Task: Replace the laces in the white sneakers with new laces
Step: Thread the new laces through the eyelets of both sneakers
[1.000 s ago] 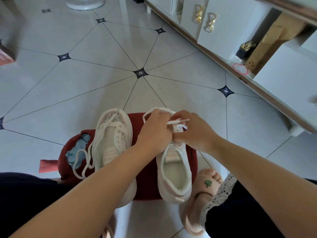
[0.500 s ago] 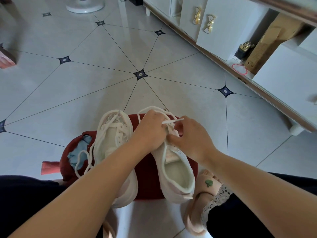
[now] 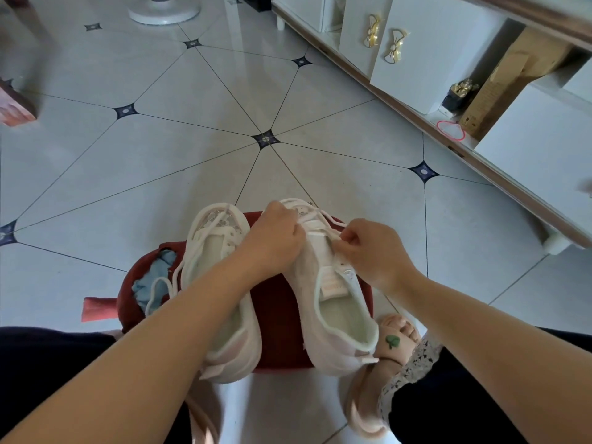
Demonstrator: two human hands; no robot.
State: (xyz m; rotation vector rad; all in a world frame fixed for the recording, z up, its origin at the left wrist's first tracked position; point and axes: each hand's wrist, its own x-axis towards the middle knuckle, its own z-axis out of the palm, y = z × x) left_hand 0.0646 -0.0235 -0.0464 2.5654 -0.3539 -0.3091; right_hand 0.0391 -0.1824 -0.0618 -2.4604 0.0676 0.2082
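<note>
Two white sneakers stand side by side on a dark red stool point(image 3: 275, 315), toes pointing away from me. On the right sneaker point(image 3: 336, 309) a white lace point(image 3: 323, 219) runs across the front eyelets. My left hand point(image 3: 275, 238) grips that sneaker's upper at the lace rows, fingers curled over it. A strand of the lace is pinched in my right hand point(image 3: 368, 248) at the shoe's right eyelets. The left sneaker point(image 3: 217, 251) stands partly under my left forearm; its loose lace point(image 3: 160, 283) trails off the stool's left side.
A blue cloth point(image 3: 150, 277) lies on the stool's left edge, a pink object point(image 3: 99, 309) beside it. My sandalled foot point(image 3: 394, 338) is at the stool's right. A white cabinet point(image 3: 480, 75) runs along the right, a fan base point(image 3: 165, 8) far off. Tiled floor lies ahead.
My right hand has moved away from the left hand, down to the shoe's right eyelets, drawing the lace strand with it. The left hand keeps its hold on the sneaker.
</note>
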